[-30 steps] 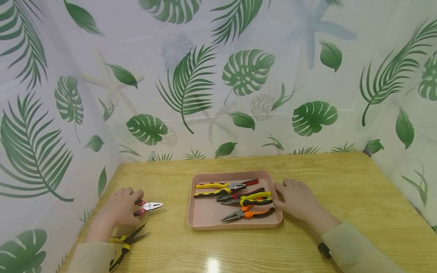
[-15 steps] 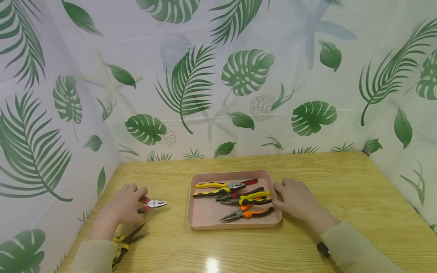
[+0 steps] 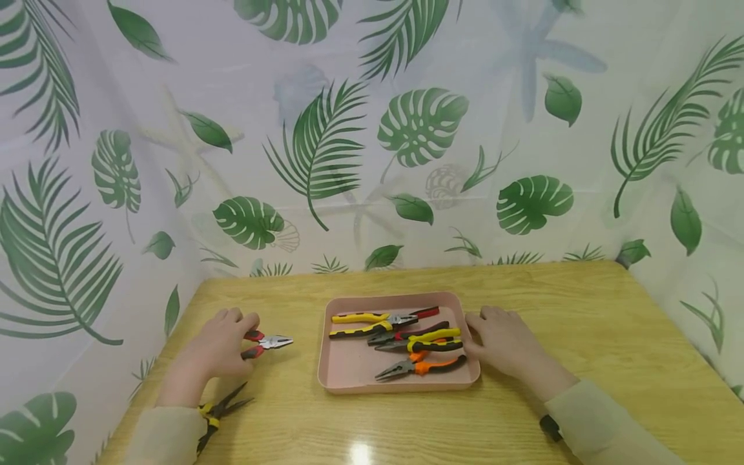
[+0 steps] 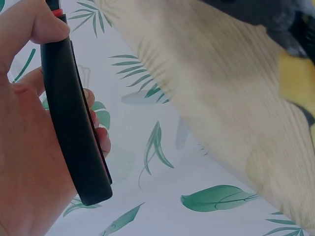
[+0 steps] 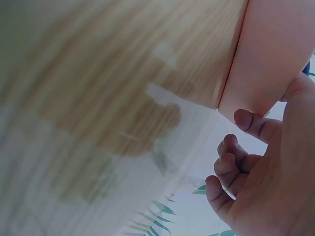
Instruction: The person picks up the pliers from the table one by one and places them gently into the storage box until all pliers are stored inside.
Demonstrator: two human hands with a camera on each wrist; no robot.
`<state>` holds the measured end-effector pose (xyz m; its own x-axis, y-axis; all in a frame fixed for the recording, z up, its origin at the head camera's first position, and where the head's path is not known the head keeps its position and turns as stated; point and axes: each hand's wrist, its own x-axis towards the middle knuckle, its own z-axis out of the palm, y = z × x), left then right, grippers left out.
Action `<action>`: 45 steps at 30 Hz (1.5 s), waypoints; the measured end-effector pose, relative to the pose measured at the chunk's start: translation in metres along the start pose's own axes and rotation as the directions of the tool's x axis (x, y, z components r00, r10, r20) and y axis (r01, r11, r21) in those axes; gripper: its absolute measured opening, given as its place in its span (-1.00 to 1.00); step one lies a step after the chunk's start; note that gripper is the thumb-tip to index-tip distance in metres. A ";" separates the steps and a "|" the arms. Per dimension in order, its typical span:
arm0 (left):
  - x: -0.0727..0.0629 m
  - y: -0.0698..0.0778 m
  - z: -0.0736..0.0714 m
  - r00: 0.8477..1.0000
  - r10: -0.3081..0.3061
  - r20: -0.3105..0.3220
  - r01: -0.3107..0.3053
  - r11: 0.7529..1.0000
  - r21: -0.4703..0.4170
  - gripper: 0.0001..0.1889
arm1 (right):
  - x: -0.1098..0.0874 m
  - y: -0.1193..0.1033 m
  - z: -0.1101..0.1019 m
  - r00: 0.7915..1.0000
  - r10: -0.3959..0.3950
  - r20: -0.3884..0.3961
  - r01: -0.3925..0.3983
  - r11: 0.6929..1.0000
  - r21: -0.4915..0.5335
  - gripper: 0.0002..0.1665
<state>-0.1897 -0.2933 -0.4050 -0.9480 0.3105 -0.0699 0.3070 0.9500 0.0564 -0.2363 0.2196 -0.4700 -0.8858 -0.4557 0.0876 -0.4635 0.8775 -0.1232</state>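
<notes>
My left hand (image 3: 217, 345) grips combination pliers (image 3: 276, 341) with red-and-black handles, their bright jaws pointing right toward the tray. In the left wrist view, one dark handle (image 4: 76, 118) lies along the palm under the thumb. Below that wrist lie yellow-and-black long-nose pliers (image 3: 223, 410), partly hidden by the sleeve, with jaws spread. My right hand (image 3: 506, 342) rests at the right side of a pink tray (image 3: 351, 368), its fingers loosely bent. The right wrist view shows a fingertip (image 5: 243, 118) right at the tray's corner.
Inside the tray lie several pliers: a yellow-and-black pair (image 3: 360, 318) at the back, another yellow-and-black pair (image 3: 436, 341) overlapping others, and an orange-and-black long-nose pair (image 3: 424, 367) in front. A leaf-patterned sheet (image 3: 349, 161) walls the wooden table (image 3: 302, 426) at back and sides.
My left hand has moved right and slightly toward the back with the combination pliers, uncovering less of its sleeve's surroundings below. The right hand and the tray have stayed in place.
</notes>
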 end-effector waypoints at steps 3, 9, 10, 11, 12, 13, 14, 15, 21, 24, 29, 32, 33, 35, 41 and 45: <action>0.000 0.004 -0.001 1.000 -0.002 0.010 0.002 1.000 -0.009 -0.51 | -0.001 0.000 0.001 1.000 0.003 -0.003 -0.003 1.000 0.005 -0.78; 0.004 0.009 -0.003 0.999 0.017 -0.036 -0.018 1.000 -0.007 -0.53 | -0.001 -0.001 0.003 1.000 0.010 -0.015 -0.010 1.000 0.004 -0.79; 0.004 0.010 -0.003 0.999 0.023 -0.046 -0.024 1.000 -0.004 -0.53 | -0.001 -0.001 0.003 1.000 0.012 -0.015 -0.012 1.000 0.003 -0.79; 0.005 0.011 -0.003 0.998 0.029 -0.053 -0.029 1.000 -0.002 -0.54 | -0.001 -0.001 0.003 1.000 0.014 -0.016 -0.014 1.000 0.001 -0.79; 0.006 0.012 -0.003 0.998 0.034 -0.059 -0.035 0.999 -0.001 -0.55 | -0.001 -0.001 0.004 1.000 0.016 -0.018 -0.016 1.000 0.000 -0.79; 0.006 0.013 -0.003 0.997 0.039 -0.065 -0.039 0.999 0.000 -0.56 | -0.001 -0.001 0.004 1.000 0.016 -0.020 -0.016 1.000 -0.003 -0.79; 0.007 0.014 -0.003 0.997 0.043 -0.070 -0.043 0.999 0.003 -0.56 | -0.001 0.000 0.004 1.000 0.015 -0.022 -0.015 1.000 -0.006 -0.79; 0.008 0.016 -0.004 0.996 0.047 -0.074 -0.047 0.999 0.004 -0.56 | -0.001 0.000 0.005 1.000 0.014 -0.025 -0.015 1.000 -0.007 -0.79; 0.012 0.023 -0.007 0.992 0.082 -0.099 -0.080 0.997 0.020 -0.59 | -0.001 0.000 0.005 0.999 0.005 -0.032 -0.005 1.000 -0.011 -0.79; 0.015 0.026 -0.008 0.989 0.101 -0.112 -0.099 0.995 0.029 -0.60 | -0.001 0.000 0.005 1.000 0.003 -0.030 -0.004 1.000 -0.013 -0.79; 0.019 0.030 -0.010 0.990 0.095 -0.104 -0.093 0.995 0.020 -0.56 | -0.002 0.000 0.004 1.000 0.004 -0.028 -0.005 1.000 -0.014 -0.79; 0.022 0.033 -0.012 0.993 0.074 -0.088 -0.073 0.997 0.015 -0.52 | -0.001 -0.001 0.003 1.000 0.005 -0.025 -0.006 1.000 -0.016 -0.78; 0.023 0.034 -0.013 0.994 0.069 -0.084 -0.068 0.998 0.017 -0.52 | -0.001 -0.001 0.003 1.000 0.006 -0.024 -0.006 1.000 -0.017 -0.78; 0.025 0.036 -0.014 0.995 0.066 -0.078 -0.065 0.998 0.017 -0.50 | -0.002 -0.001 0.002 1.000 0.009 -0.020 -0.009 1.000 -0.017 -0.79; 0.029 0.041 -0.014 0.993 0.084 -0.083 -0.083 0.996 0.020 -0.51 | -0.002 -0.003 0.000 1.000 0.018 -0.008 -0.018 1.000 -0.010 -0.80; 0.033 0.045 -0.016 0.991 0.101 -0.083 -0.100 0.995 0.020 -0.53 | -0.002 -0.004 -0.001 1.000 0.013 -0.011 -0.013 1.000 -0.011 -0.79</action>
<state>-0.2081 -0.2411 -0.3889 -0.9159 0.4010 0.0191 0.4015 0.9148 0.0435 -0.2326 0.2172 -0.4687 -0.8916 -0.4425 0.0965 -0.4515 0.8850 -0.1132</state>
